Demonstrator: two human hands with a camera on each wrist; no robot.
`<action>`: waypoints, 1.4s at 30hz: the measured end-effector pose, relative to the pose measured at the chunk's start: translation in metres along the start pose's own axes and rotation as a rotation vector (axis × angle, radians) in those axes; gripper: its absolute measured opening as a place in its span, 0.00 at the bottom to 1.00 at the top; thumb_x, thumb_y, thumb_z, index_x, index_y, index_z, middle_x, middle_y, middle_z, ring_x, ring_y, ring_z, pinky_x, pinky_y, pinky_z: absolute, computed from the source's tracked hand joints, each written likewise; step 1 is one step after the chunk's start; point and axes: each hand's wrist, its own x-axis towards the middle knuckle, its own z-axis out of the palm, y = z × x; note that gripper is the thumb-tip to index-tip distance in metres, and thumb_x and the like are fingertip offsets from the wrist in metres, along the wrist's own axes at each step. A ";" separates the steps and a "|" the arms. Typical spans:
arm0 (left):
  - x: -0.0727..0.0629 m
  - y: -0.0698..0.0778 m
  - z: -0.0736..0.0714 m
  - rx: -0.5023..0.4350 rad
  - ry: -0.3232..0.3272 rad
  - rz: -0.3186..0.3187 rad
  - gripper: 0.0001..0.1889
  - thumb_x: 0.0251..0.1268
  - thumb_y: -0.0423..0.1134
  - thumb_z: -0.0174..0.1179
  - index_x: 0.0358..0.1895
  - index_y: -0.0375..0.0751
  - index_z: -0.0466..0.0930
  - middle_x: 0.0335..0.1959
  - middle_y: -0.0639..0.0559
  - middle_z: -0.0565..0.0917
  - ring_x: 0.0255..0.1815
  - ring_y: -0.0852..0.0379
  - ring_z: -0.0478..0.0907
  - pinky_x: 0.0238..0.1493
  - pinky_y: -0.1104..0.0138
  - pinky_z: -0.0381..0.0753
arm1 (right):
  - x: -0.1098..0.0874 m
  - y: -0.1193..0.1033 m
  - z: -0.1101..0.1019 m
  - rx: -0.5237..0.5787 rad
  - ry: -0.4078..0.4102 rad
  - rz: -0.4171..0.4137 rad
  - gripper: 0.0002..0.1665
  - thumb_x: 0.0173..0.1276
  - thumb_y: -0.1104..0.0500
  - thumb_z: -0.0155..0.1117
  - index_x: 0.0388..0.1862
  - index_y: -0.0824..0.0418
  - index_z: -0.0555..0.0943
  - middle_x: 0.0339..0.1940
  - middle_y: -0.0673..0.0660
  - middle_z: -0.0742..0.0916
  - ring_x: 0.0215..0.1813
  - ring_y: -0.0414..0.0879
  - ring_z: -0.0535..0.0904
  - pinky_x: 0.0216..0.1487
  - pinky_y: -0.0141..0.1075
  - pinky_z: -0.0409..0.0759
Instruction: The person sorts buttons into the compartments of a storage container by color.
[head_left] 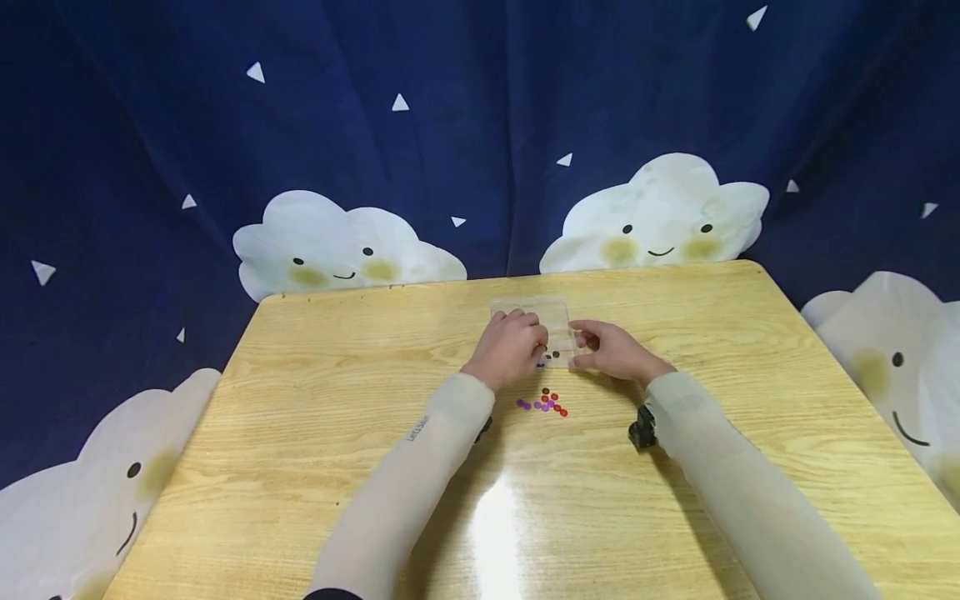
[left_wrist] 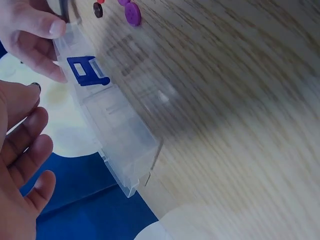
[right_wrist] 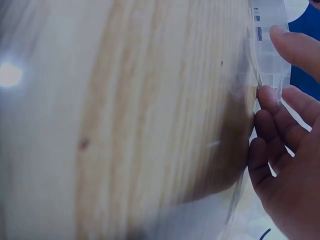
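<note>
A clear plastic box (left_wrist: pixel 120 125) with a blue latch (left_wrist: pixel 82 71) lies on the table, its clear lid (head_left: pixel 551 312) swung back. My left hand (head_left: pixel 512 343) is above the box and pinches a small dark button (left_wrist: pixel 36 86) between thumb and forefinger; the other fingers are loosely bent. My right hand (head_left: pixel 613 350) grips the box's right end, thumb on the front side and fingers at the far side. A few dark buttons (head_left: pixel 556 355) show inside the box. In front of it lie several purple buttons (left_wrist: pixel 133 14), red buttons (head_left: pixel 563 412) and one brown button (left_wrist: pixel 98 10).
The wooden table (head_left: pixel 337 375) reaches back to a dark blue curtain (head_left: pixel 450 125) printed with clouds and triangles. A black wrist camera (head_left: pixel 642 429) hangs under my right sleeve (head_left: pixel 720 450), near the tabletop.
</note>
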 end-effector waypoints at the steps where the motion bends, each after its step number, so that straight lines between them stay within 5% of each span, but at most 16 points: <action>1: 0.001 0.000 0.001 0.011 -0.004 0.001 0.06 0.70 0.42 0.58 0.37 0.54 0.86 0.39 0.60 0.83 0.43 0.58 0.77 0.46 0.62 0.73 | 0.000 0.000 0.000 -0.002 -0.002 0.004 0.44 0.63 0.58 0.71 0.76 0.62 0.63 0.52 0.59 0.79 0.51 0.49 0.71 0.52 0.36 0.72; 15: 0.011 0.001 0.016 0.017 0.021 -0.023 0.06 0.70 0.44 0.59 0.39 0.56 0.86 0.41 0.60 0.83 0.46 0.58 0.77 0.50 0.62 0.75 | 0.000 -0.004 0.004 -0.015 -0.015 -0.028 0.45 0.62 0.57 0.72 0.75 0.64 0.64 0.48 0.59 0.79 0.48 0.49 0.72 0.51 0.39 0.72; 33: 0.030 0.012 0.021 -0.037 -0.049 -0.063 0.06 0.70 0.44 0.60 0.40 0.57 0.86 0.40 0.61 0.82 0.46 0.58 0.75 0.50 0.61 0.73 | -0.001 0.006 -0.001 -0.013 -0.008 -0.027 0.45 0.63 0.56 0.72 0.75 0.64 0.63 0.51 0.60 0.80 0.51 0.50 0.73 0.54 0.40 0.72; 42: 0.029 0.012 0.029 -0.010 -0.041 -0.052 0.06 0.69 0.43 0.60 0.37 0.58 0.87 0.40 0.60 0.83 0.44 0.57 0.75 0.47 0.62 0.72 | 0.000 0.005 -0.001 0.013 -0.019 -0.003 0.45 0.64 0.56 0.71 0.76 0.62 0.63 0.55 0.61 0.79 0.55 0.52 0.73 0.58 0.42 0.72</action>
